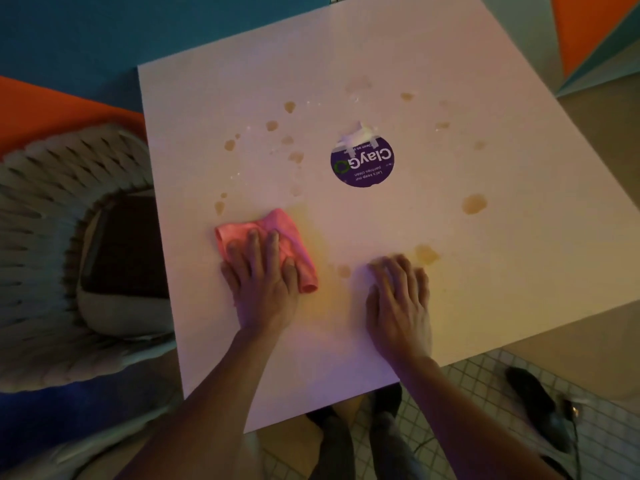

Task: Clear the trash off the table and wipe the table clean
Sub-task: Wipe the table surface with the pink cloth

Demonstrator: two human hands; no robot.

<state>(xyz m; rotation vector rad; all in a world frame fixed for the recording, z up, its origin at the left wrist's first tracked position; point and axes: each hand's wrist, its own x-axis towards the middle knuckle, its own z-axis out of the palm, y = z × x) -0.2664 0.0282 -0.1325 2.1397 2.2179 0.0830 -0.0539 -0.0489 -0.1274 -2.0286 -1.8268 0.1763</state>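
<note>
My left hand (265,275) presses flat on a folded pink cloth (273,226) near the front left of the white square table (450,271). My right hand (398,299) lies palm down on the bare tabletop to its right, fingers together, holding nothing. Several brownish liquid stains dot the table, the largest (474,203) at the right and another (426,254) just beyond my right fingertips. A round purple sticker (363,166), partly torn at its far edge, sits mid-table.
A woven wicker chair (52,209) with a dark cushion (128,247) stands against the table's left edge. Orange and teal seating lies behind. Tiled floor (485,427), my legs and a dark shoe (533,400) show below the front edge.
</note>
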